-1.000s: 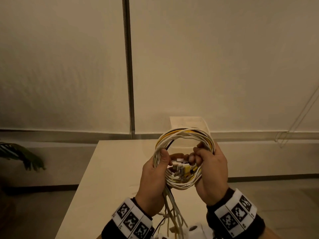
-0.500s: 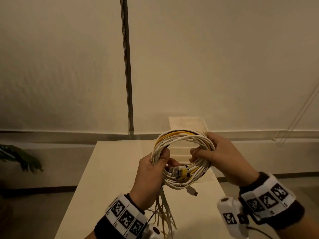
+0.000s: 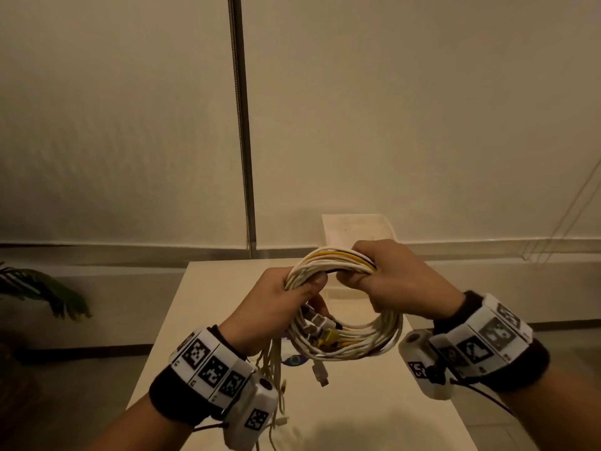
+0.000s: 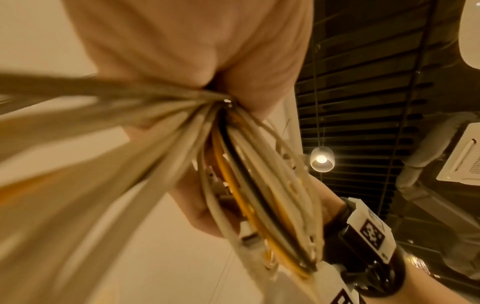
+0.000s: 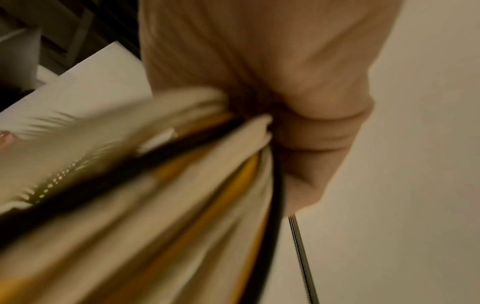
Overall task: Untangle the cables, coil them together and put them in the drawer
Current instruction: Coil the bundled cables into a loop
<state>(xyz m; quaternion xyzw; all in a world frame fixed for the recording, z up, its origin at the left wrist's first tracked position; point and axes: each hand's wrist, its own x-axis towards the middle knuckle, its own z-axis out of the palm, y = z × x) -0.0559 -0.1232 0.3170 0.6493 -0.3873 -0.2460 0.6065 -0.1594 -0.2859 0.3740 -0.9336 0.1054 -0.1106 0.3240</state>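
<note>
A coil of white, yellow and black cables hangs in the air above the white table. My left hand grips the coil's left side, thumb over the strands. My right hand grips the coil's top right from above. Loose cable ends and a white plug dangle below the left hand. Several plugs bunch inside the ring. Up close, the left wrist view shows the cable bundle passing through my fist, and the right wrist view shows blurred strands under curled fingers. No drawer is visible.
A pale box-like object stands at the table's far edge behind the coil. A plant sits on the floor at the left. A dark vertical pole runs up the wall behind.
My right hand has moved from the coil's right side up onto its top. The coil has tilted flatter, and a white plug now hangs below it.
</note>
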